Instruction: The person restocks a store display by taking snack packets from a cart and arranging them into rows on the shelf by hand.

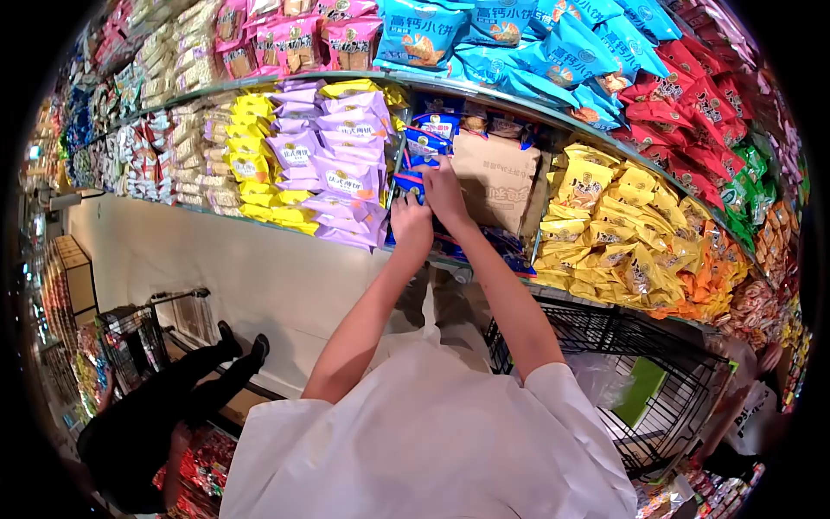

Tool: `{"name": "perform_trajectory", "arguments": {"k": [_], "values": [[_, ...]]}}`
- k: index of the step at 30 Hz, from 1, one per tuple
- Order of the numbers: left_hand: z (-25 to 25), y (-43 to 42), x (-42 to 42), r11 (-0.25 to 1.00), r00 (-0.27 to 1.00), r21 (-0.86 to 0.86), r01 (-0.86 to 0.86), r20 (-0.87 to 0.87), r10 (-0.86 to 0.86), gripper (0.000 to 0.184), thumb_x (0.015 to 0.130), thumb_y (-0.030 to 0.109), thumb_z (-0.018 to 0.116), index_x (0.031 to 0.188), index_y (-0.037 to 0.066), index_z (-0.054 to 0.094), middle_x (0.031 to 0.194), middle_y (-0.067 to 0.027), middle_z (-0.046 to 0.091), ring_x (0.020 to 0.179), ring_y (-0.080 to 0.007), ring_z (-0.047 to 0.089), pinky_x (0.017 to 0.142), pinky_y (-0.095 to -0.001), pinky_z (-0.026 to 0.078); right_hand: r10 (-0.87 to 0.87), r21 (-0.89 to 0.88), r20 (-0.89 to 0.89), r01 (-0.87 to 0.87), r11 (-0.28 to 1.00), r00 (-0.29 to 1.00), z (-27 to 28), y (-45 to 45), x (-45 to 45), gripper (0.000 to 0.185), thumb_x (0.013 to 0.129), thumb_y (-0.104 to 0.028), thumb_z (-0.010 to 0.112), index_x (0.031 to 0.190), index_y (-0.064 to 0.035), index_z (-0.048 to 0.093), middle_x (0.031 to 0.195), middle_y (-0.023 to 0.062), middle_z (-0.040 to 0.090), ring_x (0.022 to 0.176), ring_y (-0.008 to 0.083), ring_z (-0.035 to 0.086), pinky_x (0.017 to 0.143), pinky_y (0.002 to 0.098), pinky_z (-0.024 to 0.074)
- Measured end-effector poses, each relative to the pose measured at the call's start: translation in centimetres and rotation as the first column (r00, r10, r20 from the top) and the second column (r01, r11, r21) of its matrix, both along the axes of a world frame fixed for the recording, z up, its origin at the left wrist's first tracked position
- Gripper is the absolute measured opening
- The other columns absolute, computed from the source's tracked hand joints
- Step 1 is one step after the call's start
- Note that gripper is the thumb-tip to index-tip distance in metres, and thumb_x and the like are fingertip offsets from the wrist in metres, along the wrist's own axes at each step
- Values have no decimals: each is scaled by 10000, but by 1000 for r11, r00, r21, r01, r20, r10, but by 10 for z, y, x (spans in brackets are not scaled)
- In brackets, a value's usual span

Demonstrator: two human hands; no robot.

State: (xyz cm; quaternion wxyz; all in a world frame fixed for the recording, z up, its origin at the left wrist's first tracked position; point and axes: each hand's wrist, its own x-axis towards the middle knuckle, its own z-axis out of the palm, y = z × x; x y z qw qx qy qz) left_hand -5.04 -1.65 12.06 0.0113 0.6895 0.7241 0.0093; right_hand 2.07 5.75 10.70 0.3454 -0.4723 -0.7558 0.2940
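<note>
Both my hands reach into a shelf compartment of small blue snack packets (427, 144), stacked along its left side. My left hand (411, 221) is at the front left of the compartment, its fingers curled on a blue snack packet (406, 185). Just beyond and to the right, my right hand (443, 192) has its fingers bent down over the blue packets, closed on one of them. Fingertips of both hands are partly hidden. A brown cardboard piece (497, 180) with faint print lies right beside my right hand, over part of the compartment.
Purple packets (346, 164) and yellow packets (251, 160) stand left of the compartment; more yellow packets (622, 225) lie right. Blue bags (519, 43) fill the upper shelf. A black wire cart (622, 372) is at my right. Another person (164, 415) stands behind left near a cart.
</note>
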Motion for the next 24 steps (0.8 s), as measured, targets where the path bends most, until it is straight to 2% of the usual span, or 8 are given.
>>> {"name": "perform_trajectory", "arguments": {"k": [7, 9, 11, 12, 15, 19, 23, 24], "values": [[49, 17, 12, 977, 969, 183, -107, 240, 62, 309, 649, 68, 628, 929, -11, 524, 941, -153, 457, 856, -308, 467, 726, -388, 416, -142, -153, -6, 140, 978, 990, 1, 6, 15, 165, 805, -97, 533, 963, -104, 581, 1002, 141, 538, 842, 319, 558, 700, 370, 452], [56, 26, 14, 976, 961, 210, -59, 277, -2, 331, 663, 41, 606, 967, -30, 496, 1009, -169, 453, 916, -326, 459, 768, -396, 410, -297, -208, -102, 272, 940, 949, -1, 12, 14, 258, 845, -206, 487, 1037, -41, 537, 1027, 216, 515, 819, 365, 547, 718, 410, 448], [54, 33, 16, 926, 954, 376, -34, 288, -82, 340, 669, 12, 583, 992, -35, 488, 1082, -182, 447, 983, -333, 451, 804, -389, 406, -587, -409, -373, 441, 799, 718, -21, 30, 4, 408, 869, -284, 451, 1153, 10, 450, 1041, 246, 523, 930, 379, 518, 807, 401, 414], [54, 34, 16, 943, 941, 328, -54, 332, -61, 364, 671, -18, 562, 1023, -38, 472, 1118, -191, 438, 1028, -342, 436, 832, -394, 398, -592, -531, -425, 341, 776, 685, -1, 37, 1, 526, 875, -337, 429, 1222, 52, 362, 1130, 275, 473, 1057, 382, 450, 907, 387, 344], [58, 31, 19, 928, 905, 344, -141, 425, -21, 377, 674, -33, 550, 1039, -41, 459, 1113, -193, 438, 1028, -351, 433, 835, -405, 394, -392, -366, -226, 295, 883, 892, -25, 50, -37, 596, 871, -333, 443, 1270, 73, 267, 1234, 303, 358, 1122, 392, 393, 920, 398, 324], [67, 21, 21, 966, 885, 207, -158, 463, 46, 393, 668, -78, 491, 1057, -45, 443, 1112, -202, 425, 1033, -361, 427, 862, -406, 376, -327, -394, -524, 116, 912, 787, -40, 53, -23, 625, 855, -322, 484, 1279, 70, 244, 1177, 302, 396, 1061, 395, 429, 907, 410, 335], [83, 10, 31, 974, 753, 122, -189, 655, 64, 428, 660, -112, 431, 1083, -45, 412, 1110, -204, 405, 1042, -370, 412, 887, -416, 342, -308, -201, -314, 254, 946, 898, -38, 48, -34, 631, 852, -341, 496, 1287, 45, 252, 1209, 272, 397, 1111, 356, 414, 925, 372, 323], [80, 8, 32, 963, 764, 180, -198, 644, 37, 399, 662, -125, 410, 1051, -36, 410, 1042, -194, 407, 985, -358, 426, 857, -397, 347, -296, -315, -393, 175, 933, 870, -39, 51, -29, 638, 855, -351, 489, 1292, 42, 241, 1224, 263, 390, 1128, 353, 400, 932, 365, 317]]}}
